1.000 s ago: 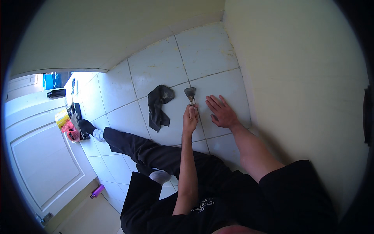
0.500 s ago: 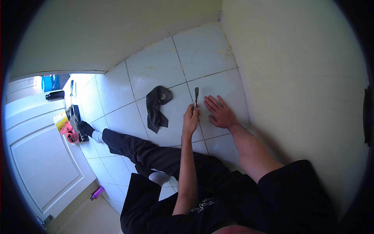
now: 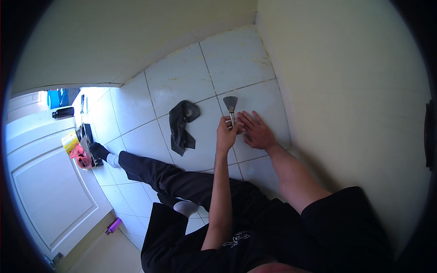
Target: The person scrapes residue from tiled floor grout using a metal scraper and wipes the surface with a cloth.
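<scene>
My left hand [image 3: 227, 134] is closed round the handle of a putty knife [image 3: 231, 103]. Its wide grey blade points away from me, the flat face turned up to view. Beside it, my right hand [image 3: 258, 132] lies flat on the white tiled floor [image 3: 248, 167], fingers stretched out and holding nothing. Its fingertips are close to the knife's handle; whether they touch cannot be made out. A dark grey cloth [image 3: 181, 128] lies crumpled on the tiles to the left of the knife, with a pale smudge near its far end.
Walls rise at the far side [image 3: 150, 36] and on the right [image 3: 346, 91]. My outstretched leg [image 3: 154, 164] crosses the floor to the left. By the white door [image 3: 54, 182] are a pink plastic bag [image 3: 81, 157], a yellow package [image 3: 70, 141], a black bottle [image 3: 63, 112] and a purple bottle [image 3: 113, 225].
The putty knife has turned in my left hand, from blade edge-on to its broad face showing. My left hand has shifted slightly right; my right hand stays put.
</scene>
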Motion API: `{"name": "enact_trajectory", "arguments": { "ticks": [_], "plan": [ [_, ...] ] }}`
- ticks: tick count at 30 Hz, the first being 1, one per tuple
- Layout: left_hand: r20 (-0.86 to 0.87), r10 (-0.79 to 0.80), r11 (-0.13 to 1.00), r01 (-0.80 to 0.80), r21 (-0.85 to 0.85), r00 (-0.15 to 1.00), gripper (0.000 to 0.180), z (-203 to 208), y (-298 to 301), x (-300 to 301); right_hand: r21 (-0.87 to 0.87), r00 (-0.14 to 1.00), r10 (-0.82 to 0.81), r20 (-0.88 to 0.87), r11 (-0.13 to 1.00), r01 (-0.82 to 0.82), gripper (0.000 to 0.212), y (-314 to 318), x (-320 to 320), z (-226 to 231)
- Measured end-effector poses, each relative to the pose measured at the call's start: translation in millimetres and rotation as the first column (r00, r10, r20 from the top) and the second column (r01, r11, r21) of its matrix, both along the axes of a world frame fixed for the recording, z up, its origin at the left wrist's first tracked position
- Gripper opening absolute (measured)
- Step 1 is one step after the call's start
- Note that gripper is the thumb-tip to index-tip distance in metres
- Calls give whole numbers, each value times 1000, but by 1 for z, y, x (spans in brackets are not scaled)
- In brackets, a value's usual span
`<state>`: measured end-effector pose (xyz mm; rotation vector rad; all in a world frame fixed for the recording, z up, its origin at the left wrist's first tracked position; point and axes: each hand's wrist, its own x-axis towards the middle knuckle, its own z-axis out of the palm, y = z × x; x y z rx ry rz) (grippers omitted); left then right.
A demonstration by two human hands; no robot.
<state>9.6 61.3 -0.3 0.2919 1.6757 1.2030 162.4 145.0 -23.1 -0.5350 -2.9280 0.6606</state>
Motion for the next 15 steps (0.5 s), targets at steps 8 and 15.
{"name": "enact_trajectory", "arguments": {
  "ticks": [8, 15],
  "plan": [
    [0, -9, 1000, 9, 11, 1000, 31, -5, -3, -4, -14, 1000, 10, -21, 1000, -11, 70, -1, -3, -1],
    [63, 21, 1000, -21, -2, 998, 30, -8, -6, -7, -6, 1000, 1, -28, 1000, -1, 73, 0, -1, 2]
  ]
}}
